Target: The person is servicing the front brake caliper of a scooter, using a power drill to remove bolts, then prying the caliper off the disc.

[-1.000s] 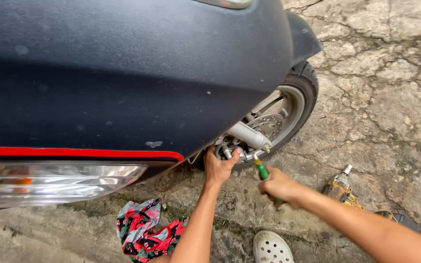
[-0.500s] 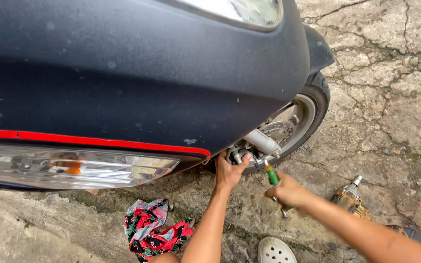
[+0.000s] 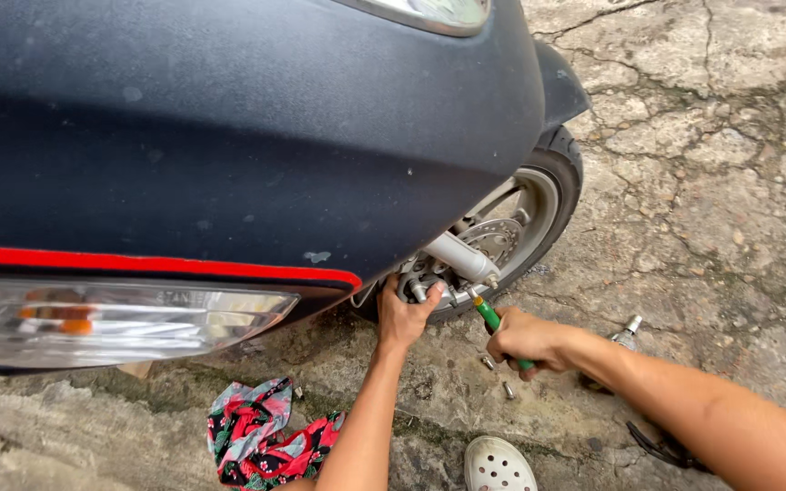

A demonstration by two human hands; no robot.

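A dark blue scooter body (image 3: 229, 136) with a red stripe fills the upper left. Its front wheel (image 3: 539, 218) shows a silver fork leg (image 3: 459, 257) and a brake disc. My left hand (image 3: 404, 314) reaches up under the body and touches the metal parts by the brake caliper (image 3: 420, 289). My right hand (image 3: 525, 338) grips a green-handled screwdriver (image 3: 489, 318), whose tip points up-left at the lower end of the fork leg.
Two small bolts (image 3: 495, 375) lie on the cracked concrete below my right hand. A floral rag (image 3: 261, 436) lies at bottom centre-left, a white clog (image 3: 498, 465) at the bottom edge. A small tool (image 3: 628, 329) rests behind my right forearm.
The view has shifted, so the scooter and wheel sit further right and lower. Both hands stay at the wheel hub, my right one still on the screwdriver.
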